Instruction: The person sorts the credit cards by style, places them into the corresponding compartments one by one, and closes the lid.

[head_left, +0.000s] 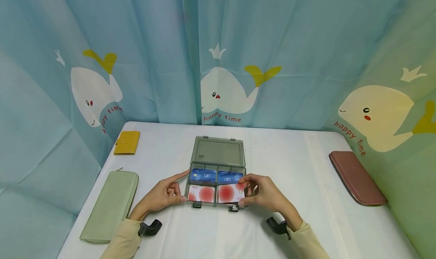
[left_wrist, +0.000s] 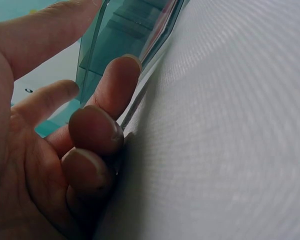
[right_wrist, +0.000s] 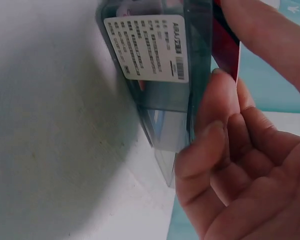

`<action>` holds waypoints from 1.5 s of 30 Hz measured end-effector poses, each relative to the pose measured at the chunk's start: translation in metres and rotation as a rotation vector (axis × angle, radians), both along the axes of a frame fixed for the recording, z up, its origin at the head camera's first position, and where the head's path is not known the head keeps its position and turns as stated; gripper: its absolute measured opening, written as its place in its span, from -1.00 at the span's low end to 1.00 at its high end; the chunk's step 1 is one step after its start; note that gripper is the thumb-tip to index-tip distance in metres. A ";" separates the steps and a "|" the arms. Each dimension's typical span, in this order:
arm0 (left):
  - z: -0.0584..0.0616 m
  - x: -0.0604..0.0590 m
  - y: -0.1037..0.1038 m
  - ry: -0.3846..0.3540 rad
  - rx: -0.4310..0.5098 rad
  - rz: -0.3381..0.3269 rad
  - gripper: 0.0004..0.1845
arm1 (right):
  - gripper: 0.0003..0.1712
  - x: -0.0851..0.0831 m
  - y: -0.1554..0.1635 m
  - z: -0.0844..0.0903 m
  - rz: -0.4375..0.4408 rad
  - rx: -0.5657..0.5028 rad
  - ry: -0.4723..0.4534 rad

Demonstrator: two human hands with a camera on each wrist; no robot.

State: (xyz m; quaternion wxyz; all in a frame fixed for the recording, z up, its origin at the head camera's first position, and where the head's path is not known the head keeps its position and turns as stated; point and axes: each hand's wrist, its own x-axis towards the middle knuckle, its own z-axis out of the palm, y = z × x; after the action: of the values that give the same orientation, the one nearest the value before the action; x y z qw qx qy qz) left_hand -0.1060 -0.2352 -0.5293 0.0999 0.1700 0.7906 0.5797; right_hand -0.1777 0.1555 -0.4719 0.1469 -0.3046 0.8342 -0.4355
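Note:
A clear grey-green plastic case [head_left: 216, 204] lies on the table with its lid [head_left: 218, 151] swung back. Blue VIP cards fill its two back compartments, the left one [head_left: 203, 175] fully visible. In the front left compartment is a white card with a red circle [head_left: 206, 194]. My right hand [head_left: 263, 191] pinches a similar red-and-white card [head_left: 226, 193] by its right edge, tilted over the front right compartment. My left hand [head_left: 162, 194] rests its straight index finger and thumb against the case's left side, the other fingers loosely bent. A white label [right_wrist: 150, 47] shows on the case's right side.
A green long wallet [head_left: 110, 206] lies at the left, with a small yellow wallet [head_left: 127, 142] behind it. Toward the right edge is a brown-red wallet [head_left: 357, 177]. A blue whale-print curtain [head_left: 163, 62] hangs behind the white-covered table [head_left: 289, 157].

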 end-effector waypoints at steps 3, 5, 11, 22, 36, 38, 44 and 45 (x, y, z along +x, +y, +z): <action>0.000 0.001 0.000 -0.004 -0.005 0.003 -0.07 | -0.35 0.002 -0.003 0.000 -0.008 0.011 0.025; 0.000 0.001 0.000 -0.008 -0.008 0.004 -0.07 | -0.36 0.004 -0.004 -0.001 -0.011 0.015 0.031; 0.000 0.002 0.001 -0.003 -0.005 -0.001 -0.07 | -0.37 0.006 -0.004 -0.002 0.010 0.045 0.066; 0.002 0.002 0.002 0.000 -0.010 -0.001 -0.07 | -0.35 0.007 -0.004 -0.001 0.036 0.080 0.102; 0.001 0.002 0.002 0.000 0.004 -0.006 -0.08 | -0.40 0.004 0.003 0.000 0.052 0.035 0.106; 0.001 0.001 0.002 0.002 0.004 -0.010 -0.08 | -0.45 0.000 0.006 0.000 0.026 0.008 0.120; 0.000 0.000 0.000 0.016 -0.004 -0.010 -0.09 | -0.67 -0.022 0.017 -0.002 -0.152 -0.050 0.081; 0.000 0.000 0.000 0.018 -0.004 -0.008 -0.09 | -0.66 -0.027 0.019 -0.002 -0.188 -0.064 0.035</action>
State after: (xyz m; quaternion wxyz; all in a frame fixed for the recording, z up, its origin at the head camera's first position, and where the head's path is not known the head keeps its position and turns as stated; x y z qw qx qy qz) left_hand -0.1061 -0.2357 -0.5297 0.0957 0.1782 0.7918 0.5763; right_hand -0.2046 0.1747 -0.4737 0.0811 -0.2373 0.8471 -0.4685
